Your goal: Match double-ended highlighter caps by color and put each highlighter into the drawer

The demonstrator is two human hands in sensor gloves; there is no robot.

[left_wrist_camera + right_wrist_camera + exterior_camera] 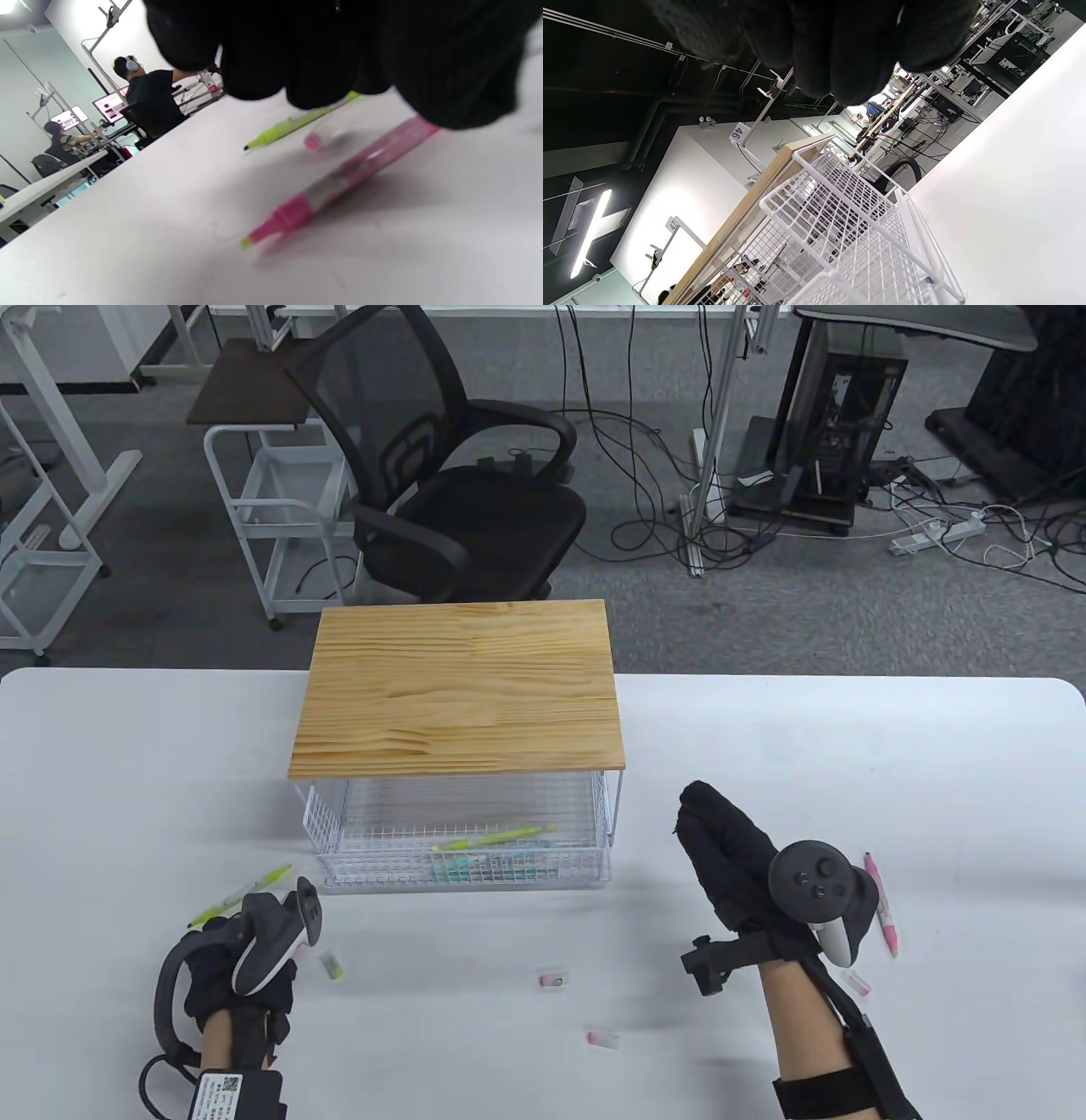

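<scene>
Holding a pink highlighter (pixel 339 178) low over the table (pixel 475 1010), near left: left hand (pixel 242 959), grip curled round it. Right hand (pixel 734 857), fingers straight, empty, beside drawer (pixel 462 848). Risk: loose caps (pixel 552 981) mismatched; yellow cap (pixel 333 965) close by.

I count 5 highlighters: 2 in the wire drawer (pixel 462 872), 3 out on the table (pixel 127 780). Plus 4 loose caps.
</scene>
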